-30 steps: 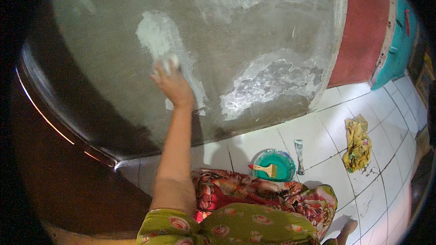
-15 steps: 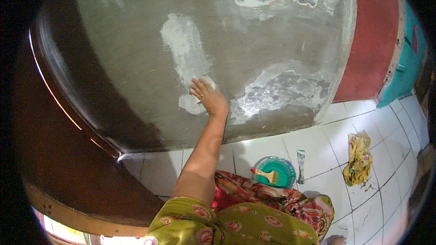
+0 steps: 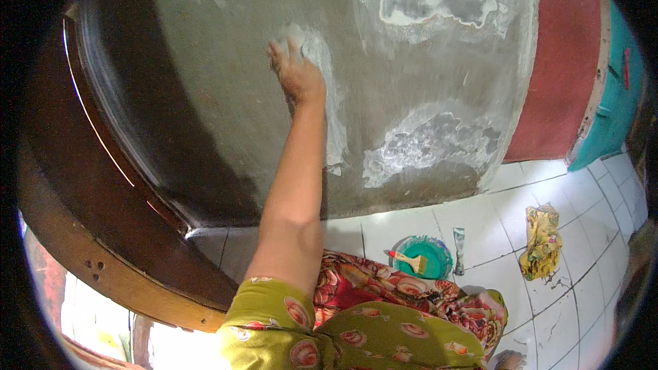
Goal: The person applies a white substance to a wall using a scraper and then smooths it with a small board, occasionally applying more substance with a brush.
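My left hand (image 3: 296, 77) is raised against the grey plastered wall (image 3: 233, 75), its arm stretched out. The fingers are bent and slightly smeared by motion. They press what seems to be a pale flat piece, mostly hidden under the hand; its kind cannot be made out. Beneath and right of the hand runs a long whitish patch (image 3: 334, 123) on the wall, with the fingers near its upper end. My right hand is not in view. Skin shows at the lower right edge, but I cannot tell whether it is a hand or a foot.
On the white tiled floor (image 3: 480, 274) stands a green-stained tub (image 3: 434, 267) with a paintbrush (image 3: 411, 262) across it. Beside it lie a scraper (image 3: 458, 250) and a crumpled yellow cloth (image 3: 541, 240). Flaking white patches (image 3: 439, 147) mark the wall. Dark wooden furniture (image 3: 82, 192) borders the left.
My left hand has moved up the wall, from the lower end of the whitish patch to near its top. The view has shifted slightly left. The tub, brush, scraper and cloth rest as before.
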### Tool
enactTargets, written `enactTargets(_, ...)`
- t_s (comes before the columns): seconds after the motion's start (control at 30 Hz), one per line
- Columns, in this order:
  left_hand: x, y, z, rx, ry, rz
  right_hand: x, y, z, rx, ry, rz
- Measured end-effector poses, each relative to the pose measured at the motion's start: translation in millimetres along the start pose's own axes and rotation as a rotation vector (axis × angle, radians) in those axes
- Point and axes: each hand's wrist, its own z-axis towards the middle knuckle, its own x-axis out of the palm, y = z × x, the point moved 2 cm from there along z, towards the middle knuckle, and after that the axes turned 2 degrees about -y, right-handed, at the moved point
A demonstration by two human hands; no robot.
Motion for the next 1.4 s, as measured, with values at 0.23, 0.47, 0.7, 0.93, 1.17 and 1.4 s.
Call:
enactTargets(0.23, 31.1, -9.8, -9.1, 0.197, 0.185, 0.276, 18.7, -9.7, 5.2, 0.086, 0.269, 0.045)
enactTargets(0.47, 29.0, 51.2, -144.7, 0.243, 0.351, 0.181, 14.3, 2.5, -14.4, -0.09, -0.243, -0.02)
enactTargets(0.7, 28.7, 16.5, -6.9, 0.162, -0.003, 0.194, 20.8, -7.0, -3.2, 0.097, 0.217, 0.035)
enactTargets(0.93, 28.9, 13.1, -70.6, 0.311, 0.307, 0.485, 30.8, 7.7, -11.5, 0.097, 0.007, -0.242)
enactTargets(1.17, 21.6, 57.8, -112.8, 0.263, 0.304, 0.347, 6.1, 6.1, -11.1, 0.114, 0.232, -0.099)
enactTargets(1.4, 26.8, 14.6, 56.6, 0.264, -0.013, 0.257, 13.8, 6.1, -12.4, 0.076, 0.021, -0.185)
